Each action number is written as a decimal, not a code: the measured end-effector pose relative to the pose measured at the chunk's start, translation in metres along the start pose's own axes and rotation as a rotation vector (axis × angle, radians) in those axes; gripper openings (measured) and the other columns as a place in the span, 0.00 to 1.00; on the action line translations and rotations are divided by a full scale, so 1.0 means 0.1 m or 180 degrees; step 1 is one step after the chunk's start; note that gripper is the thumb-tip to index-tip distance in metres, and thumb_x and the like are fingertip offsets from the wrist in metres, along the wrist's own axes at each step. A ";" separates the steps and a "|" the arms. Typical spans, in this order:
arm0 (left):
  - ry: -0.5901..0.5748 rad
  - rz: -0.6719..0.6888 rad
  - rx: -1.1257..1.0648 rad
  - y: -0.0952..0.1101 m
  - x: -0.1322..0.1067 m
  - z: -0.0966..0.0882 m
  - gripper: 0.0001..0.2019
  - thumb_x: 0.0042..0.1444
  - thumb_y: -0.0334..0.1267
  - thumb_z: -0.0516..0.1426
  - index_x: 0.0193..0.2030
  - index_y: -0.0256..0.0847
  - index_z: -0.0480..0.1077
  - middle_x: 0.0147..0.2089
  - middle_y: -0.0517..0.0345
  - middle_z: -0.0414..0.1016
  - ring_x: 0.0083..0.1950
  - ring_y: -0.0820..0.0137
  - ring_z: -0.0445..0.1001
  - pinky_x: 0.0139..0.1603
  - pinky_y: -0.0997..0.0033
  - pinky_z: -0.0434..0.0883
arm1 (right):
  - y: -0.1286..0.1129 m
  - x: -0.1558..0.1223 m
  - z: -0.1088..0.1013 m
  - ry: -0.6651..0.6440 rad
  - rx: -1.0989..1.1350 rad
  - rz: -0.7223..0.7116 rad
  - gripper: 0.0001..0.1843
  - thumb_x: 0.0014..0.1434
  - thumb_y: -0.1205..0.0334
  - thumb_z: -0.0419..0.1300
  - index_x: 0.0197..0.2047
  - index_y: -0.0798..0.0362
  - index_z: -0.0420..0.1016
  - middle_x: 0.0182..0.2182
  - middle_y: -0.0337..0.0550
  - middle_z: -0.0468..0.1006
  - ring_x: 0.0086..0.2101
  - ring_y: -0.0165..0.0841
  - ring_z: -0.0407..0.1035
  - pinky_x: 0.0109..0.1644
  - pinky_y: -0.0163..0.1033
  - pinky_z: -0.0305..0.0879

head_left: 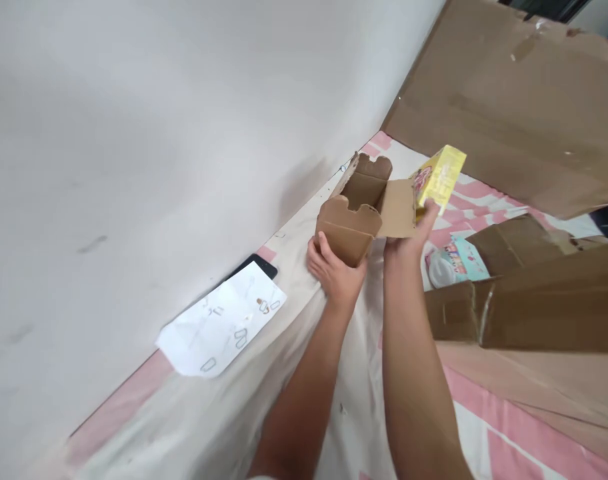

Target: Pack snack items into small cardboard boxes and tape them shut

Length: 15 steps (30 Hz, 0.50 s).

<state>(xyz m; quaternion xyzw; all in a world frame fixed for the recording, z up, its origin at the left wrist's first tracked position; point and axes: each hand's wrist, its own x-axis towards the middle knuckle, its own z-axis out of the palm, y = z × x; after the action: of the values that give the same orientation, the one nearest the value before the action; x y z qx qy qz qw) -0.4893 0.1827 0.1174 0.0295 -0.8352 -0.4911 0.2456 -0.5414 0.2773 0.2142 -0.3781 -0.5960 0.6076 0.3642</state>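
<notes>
A small brown cardboard box [347, 233] stands open on the sheet by the wall, its flaps raised and a wider flap folded out to the right. My left hand [338, 270] is wrapped round the near end of this box. To the right, my right hand [418, 230] grips a yellow printed carton [441, 177] by its lower end, beside the outer edge of the wide flap. The carton is tilted and held above the sheet. Part of my right fingers is hidden behind the flap and the carton.
At the right, a larger open cardboard box [549, 300] holds a clear container and a turquoise printed pack [469, 259]. White paper [224, 320] with paper clips lies over a black phone [267, 265] by the wall. A big cardboard panel [504, 100] stands behind.
</notes>
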 end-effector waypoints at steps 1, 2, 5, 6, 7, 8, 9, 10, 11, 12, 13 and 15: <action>-0.0007 0.0044 0.0050 -0.01 0.00 0.01 0.55 0.47 0.52 0.68 0.74 0.36 0.42 0.69 0.31 0.53 0.72 0.44 0.55 0.71 0.42 0.57 | -0.02 -0.29 -0.15 -0.0089 0.0468 -0.0052 0.33 0.66 0.40 0.45 0.65 0.53 0.58 0.54 0.48 0.69 0.51 0.38 0.72 0.54 0.46 0.74; -0.0002 0.0080 0.0090 -0.01 -0.01 0.02 0.55 0.48 0.53 0.68 0.74 0.36 0.43 0.70 0.31 0.54 0.72 0.44 0.55 0.71 0.43 0.57 | -0.03 -0.59 -0.32 -0.0115 0.0806 -0.0088 0.33 0.63 0.41 0.50 0.64 0.52 0.60 0.54 0.47 0.69 0.49 0.37 0.73 0.55 0.46 0.73; 0.0026 0.0129 0.0162 -0.04 -0.02 0.06 0.54 0.48 0.54 0.67 0.74 0.36 0.44 0.70 0.33 0.54 0.71 0.46 0.57 0.71 0.46 0.58 | 0.01 -1.45 -0.97 -0.0572 0.0629 -0.0631 0.33 0.61 0.44 0.57 0.65 0.50 0.64 0.56 0.49 0.70 0.54 0.42 0.71 0.57 0.50 0.71; 0.0021 0.0129 0.0177 -0.05 -0.03 0.07 0.54 0.49 0.54 0.67 0.75 0.36 0.44 0.70 0.34 0.54 0.71 0.46 0.58 0.71 0.46 0.58 | 0.05 -1.69 -1.22 -0.0678 0.0362 -0.0772 0.35 0.59 0.45 0.60 0.66 0.48 0.63 0.59 0.50 0.69 0.56 0.44 0.69 0.57 0.53 0.70; 0.0006 0.0128 0.0189 -0.06 -0.05 0.08 0.53 0.49 0.55 0.66 0.75 0.36 0.45 0.71 0.34 0.54 0.71 0.46 0.58 0.71 0.46 0.58 | 0.10 -1.90 -1.50 -0.0665 0.0143 -0.0908 0.38 0.57 0.45 0.62 0.68 0.48 0.62 0.61 0.51 0.67 0.58 0.48 0.67 0.58 0.55 0.69; -0.0019 0.0130 0.0192 -0.08 -0.08 0.08 0.53 0.49 0.56 0.66 0.75 0.36 0.46 0.71 0.33 0.54 0.71 0.46 0.58 0.71 0.46 0.58 | 0.15 -2.07 -1.79 -0.0614 -0.0056 -0.1053 0.42 0.56 0.43 0.63 0.69 0.49 0.61 0.63 0.53 0.65 0.60 0.51 0.64 0.58 0.58 0.68; -0.0055 0.0154 0.0182 -0.09 -0.11 0.08 0.53 0.49 0.56 0.66 0.75 0.36 0.47 0.71 0.33 0.53 0.71 0.45 0.58 0.72 0.45 0.58 | 0.21 -2.21 -2.11 -0.0570 -0.0251 -0.1163 0.44 0.54 0.41 0.63 0.70 0.49 0.61 0.65 0.55 0.64 0.62 0.54 0.62 0.59 0.60 0.67; -0.0103 0.0205 0.0153 -0.10 -0.15 0.07 0.53 0.49 0.55 0.67 0.75 0.36 0.47 0.71 0.33 0.53 0.71 0.44 0.58 0.72 0.45 0.58 | 0.26 -2.31 -2.45 -0.0532 -0.0459 -0.1245 0.46 0.54 0.39 0.63 0.70 0.50 0.60 0.65 0.56 0.63 0.63 0.57 0.60 0.59 0.62 0.66; -0.0174 0.0271 0.0102 -0.11 -0.18 0.06 0.54 0.48 0.54 0.68 0.75 0.36 0.47 0.71 0.33 0.54 0.71 0.43 0.58 0.71 0.44 0.58 | 0.32 -2.39 -2.80 -0.0507 -0.0689 -0.1292 0.46 0.55 0.38 0.62 0.71 0.51 0.60 0.65 0.57 0.62 0.64 0.59 0.59 0.59 0.63 0.65; -0.0278 0.0346 0.0031 -0.12 -0.21 0.04 0.56 0.46 0.53 0.69 0.75 0.36 0.46 0.71 0.33 0.54 0.71 0.43 0.57 0.71 0.44 0.58 | 0.38 -2.44 -3.17 -0.0444 -0.0925 -0.1355 0.46 0.56 0.38 0.61 0.71 0.51 0.60 0.65 0.58 0.63 0.63 0.60 0.60 0.58 0.64 0.66; -0.0405 0.0429 -0.0052 -0.13 -0.23 0.01 0.57 0.45 0.53 0.70 0.75 0.35 0.45 0.71 0.32 0.54 0.72 0.42 0.57 0.71 0.43 0.58 | 0.44 -2.48 -3.54 -0.0429 -0.1195 -0.1381 0.44 0.57 0.40 0.62 0.71 0.50 0.59 0.65 0.59 0.62 0.62 0.60 0.61 0.58 0.63 0.66; -0.0701 0.0573 -0.0190 -0.15 -0.26 -0.05 0.60 0.45 0.53 0.71 0.75 0.33 0.42 0.72 0.29 0.52 0.73 0.42 0.55 0.72 0.43 0.57 | 0.57 -2.53 -4.25 -0.0401 -0.1743 -0.1556 0.42 0.57 0.44 0.64 0.71 0.50 0.59 0.64 0.59 0.62 0.59 0.58 0.66 0.57 0.63 0.67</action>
<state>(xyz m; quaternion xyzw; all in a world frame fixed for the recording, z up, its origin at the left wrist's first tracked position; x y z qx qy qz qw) -0.4676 0.1782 0.0969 -0.1069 -0.8414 -0.4921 0.1962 -0.0482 0.2408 0.1618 -0.2699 -0.8304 0.3428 0.3464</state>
